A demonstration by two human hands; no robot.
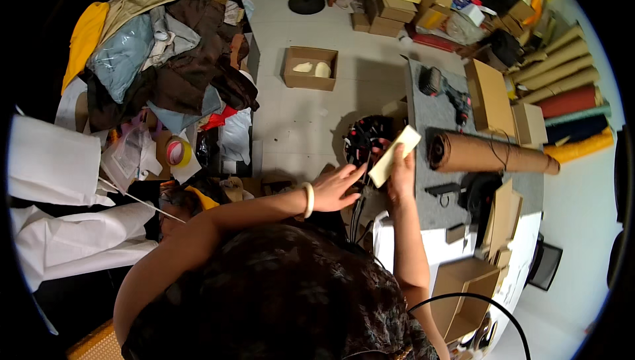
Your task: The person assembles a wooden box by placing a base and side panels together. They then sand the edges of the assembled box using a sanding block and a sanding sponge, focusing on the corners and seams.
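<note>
My right hand (pixel 401 176) is wrapped round a pale cream rectangular block (pixel 395 155), held tilted near the left edge of the grey worktable. What the block is made of, I cannot tell. Just left of it is my left hand (pixel 336 188), its fingers stretched out and apart, with nothing visible in them. A cream bangle (pixel 309 200) circles that wrist. Beneath and beyond both hands stands a round holder (pixel 360 136) crowded with dark and red-handled items, too jumbled to name singly. The hands partly cover it.
At right, the grey-topped worktable (pixel 423 105) bears a cordless drill (pixel 456 99), a brown roll (pixel 486 153) and cardboard boxes. An open box (pixel 311 83) with two cream pieces sits on the floor. Heaped clothes (pixel 192 62) lie at left; a pole base (pixel 306 3) stands far off.
</note>
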